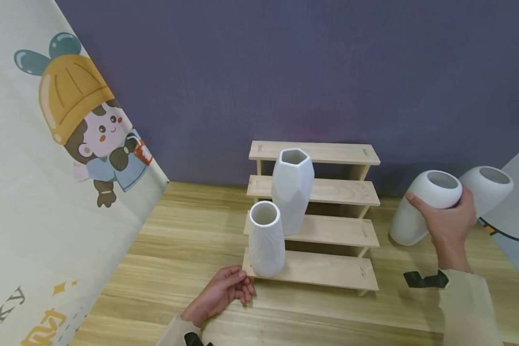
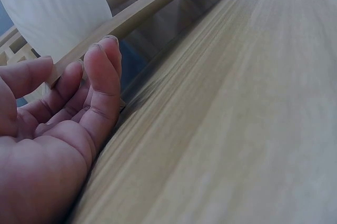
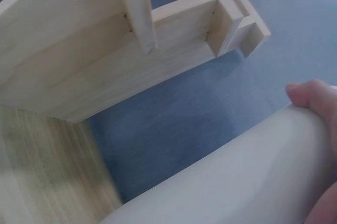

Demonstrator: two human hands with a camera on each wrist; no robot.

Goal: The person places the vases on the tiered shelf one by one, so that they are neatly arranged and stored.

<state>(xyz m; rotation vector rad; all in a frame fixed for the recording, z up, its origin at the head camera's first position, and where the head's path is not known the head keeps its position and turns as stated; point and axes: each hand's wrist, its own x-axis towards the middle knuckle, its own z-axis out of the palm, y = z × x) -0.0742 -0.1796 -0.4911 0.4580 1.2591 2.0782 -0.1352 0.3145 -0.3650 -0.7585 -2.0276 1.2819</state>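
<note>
My right hand (image 1: 451, 221) grips a smooth white vase (image 1: 408, 216) near its mouth, right of a stepped wooden display rack (image 1: 328, 266). The vase leans, its base close over the table. In the right wrist view its pale body (image 3: 237, 176) slants across the bottom, the thumb lying along it. At the rack's lowest front left corner, my left hand (image 1: 220, 293) pinches the board between thumb and forefinger; its other fingers (image 2: 102, 77) curl loosely. A textured white vase (image 1: 265, 240) stands on the lowest step, a taller faceted white vase (image 1: 291, 192) on the step behind.
Another smooth white vase (image 1: 488, 190) stands at the far right, partly hidden by my right hand. Behind the rack rises a dark blue wall (image 1: 307, 72). A white panel with a cartoon figure (image 1: 99, 125) borders the wooden table (image 1: 155, 269) on the left.
</note>
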